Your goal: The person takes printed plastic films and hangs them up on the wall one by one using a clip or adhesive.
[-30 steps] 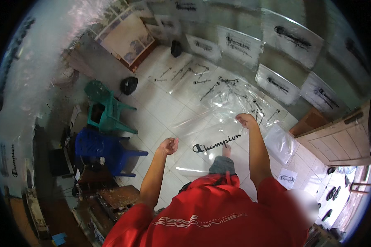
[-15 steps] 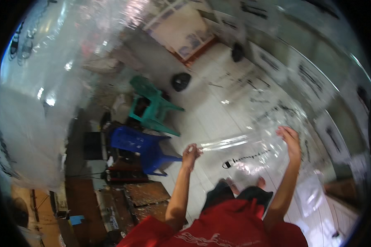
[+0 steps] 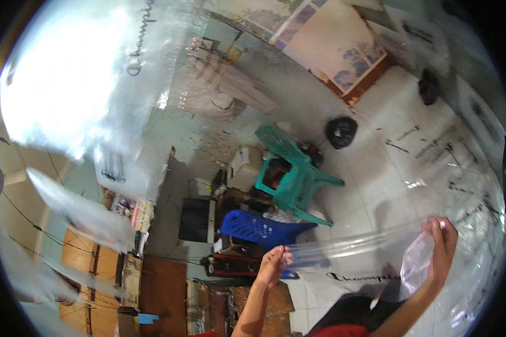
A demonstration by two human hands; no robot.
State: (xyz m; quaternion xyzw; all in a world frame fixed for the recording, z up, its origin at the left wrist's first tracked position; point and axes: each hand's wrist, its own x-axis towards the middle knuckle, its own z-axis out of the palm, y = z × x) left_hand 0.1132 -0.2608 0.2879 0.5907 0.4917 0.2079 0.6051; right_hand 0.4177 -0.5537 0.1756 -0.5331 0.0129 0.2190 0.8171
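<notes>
Pinching one edge near its two ends, the left hand [image 3: 272, 266] and right hand [image 3: 441, 241] stretch a clear plastic sheet [image 3: 354, 245] between them above the pale tiled floor [image 3: 365, 168]. The film is thin and glossy, its upper edge drawn into shiny, straight folds; black script lettering [image 3: 343, 276] runs below. Beyond stand a blue plastic chair [image 3: 267, 229], a green chair [image 3: 298, 174] and a rounded, crinkled black bag [image 3: 341, 132]. At upper left, a glossy hanging sheet [image 3: 95, 84] bears similar script.

The plastic sheet [image 3: 362, 247] spans between left grip [image 3: 272, 267] and right grip [image 3: 443, 244], chairs [image 3: 298, 191] beyond the left one.
</notes>
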